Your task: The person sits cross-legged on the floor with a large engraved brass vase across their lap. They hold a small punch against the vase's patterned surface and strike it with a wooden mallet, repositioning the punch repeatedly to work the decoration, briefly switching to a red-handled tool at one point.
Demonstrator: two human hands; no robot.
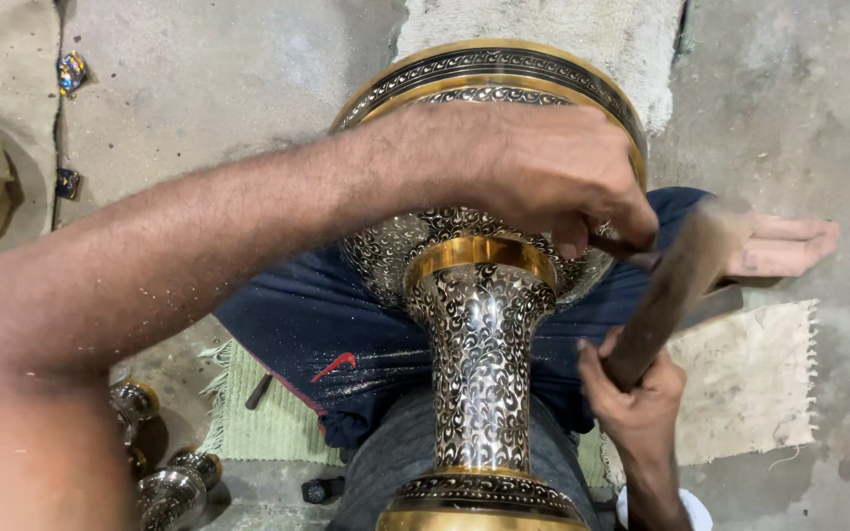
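Engraved brass vase [481, 334] lies across my lap. My left hand [553, 177] pinches a small chisel [632, 251] against its bulb; my right hand [637, 393] clenches the wooden mallet [676, 285]. A glancing blow could skid the chisel, scarring the pattern or hitting my fingers.

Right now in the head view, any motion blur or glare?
Head view: the wooden mallet in the right hand is smeared by motion blur; the left hand and engraved brass vase stay sharp; soft glare runs down the vase neck; the near forearm is slightly soft.
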